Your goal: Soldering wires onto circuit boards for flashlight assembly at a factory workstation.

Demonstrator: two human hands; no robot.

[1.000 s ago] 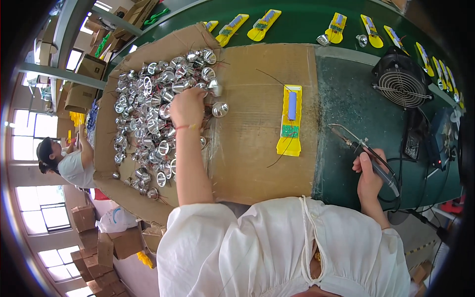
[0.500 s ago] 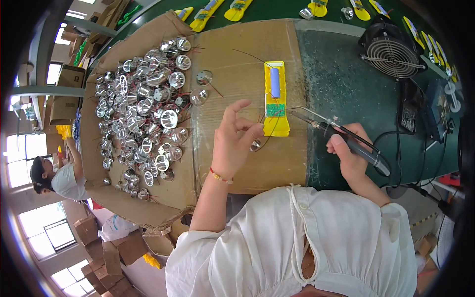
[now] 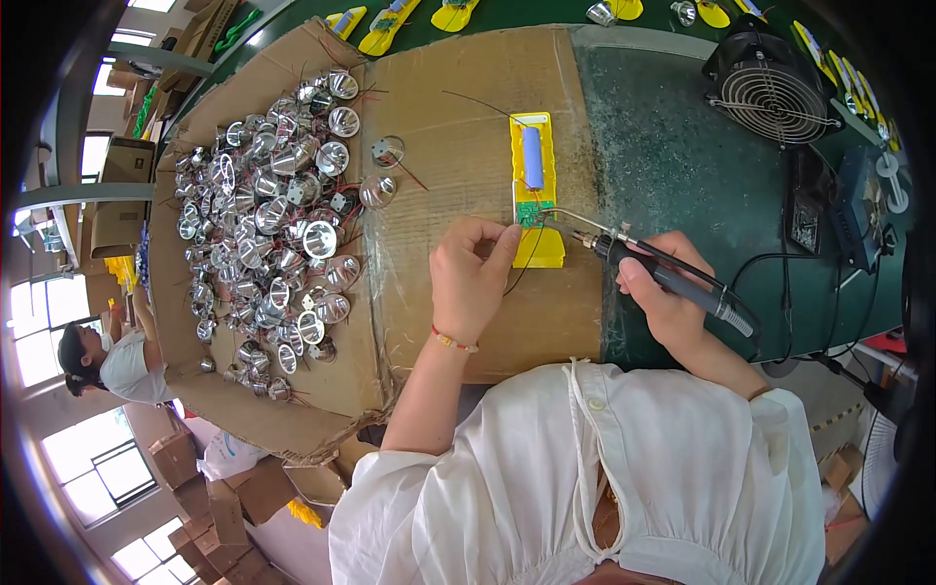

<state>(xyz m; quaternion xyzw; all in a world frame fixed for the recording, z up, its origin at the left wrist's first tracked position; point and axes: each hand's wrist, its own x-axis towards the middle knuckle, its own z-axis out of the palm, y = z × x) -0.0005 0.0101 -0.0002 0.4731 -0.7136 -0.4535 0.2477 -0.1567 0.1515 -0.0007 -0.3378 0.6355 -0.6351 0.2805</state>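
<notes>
Left hand (image 3: pixel 473 278): thumb and forefinger are drawn together at the left edge of the green circuit board (image 3: pixel 529 213); whether they pinch a thin wire cannot be told. Right hand (image 3: pixel 673 292): fingers are wrapped around the soldering iron (image 3: pixel 704 295), whose tip points left, and the thin metal tube (image 3: pixel 585 218) above it reaches the board's right side. The board sits in the near half of a yellow casing (image 3: pixel 546 251), beyond which lies a blue battery (image 3: pixel 532 158). The casing rests on a flat cardboard sheet (image 3: pixel 546 331), between the two hands. Good practice here, as judged, is to steady the joint with the left fingertips, keep them clear of the hot tip, and bring tip and tube together on one small spot with light pressure. To the left, two loose reflectors (image 3: pixel 377 191) lie beside a cardboard box (image 3: pixel 219 409) heaped with more of them. To the right, a black fan (image 3: pixel 775 102) stands on the green tabletop (image 3: pixel 663 166). Further yellow casings lie along the far side.
</notes>
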